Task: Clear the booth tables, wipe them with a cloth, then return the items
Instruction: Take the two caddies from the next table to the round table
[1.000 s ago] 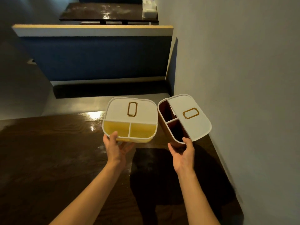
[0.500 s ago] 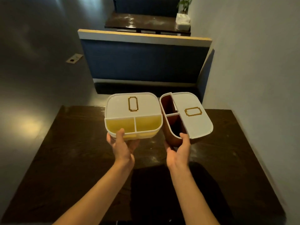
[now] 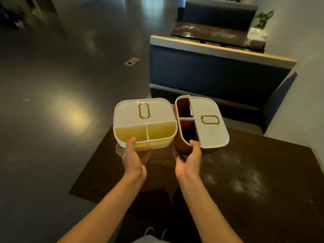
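Left hand (image 3: 134,158) grips yellow box (image 3: 143,123), right hand (image 3: 190,157) grips brown box (image 3: 201,123), side by side above worktop (image 3: 245,172).

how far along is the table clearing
Done: the near table has nothing left standing on it. In hand: the left hand grips the yellow organizer and the right hand grips the brown organizer, both lifted. Left: wiping, since no cloth shows, then returning both.
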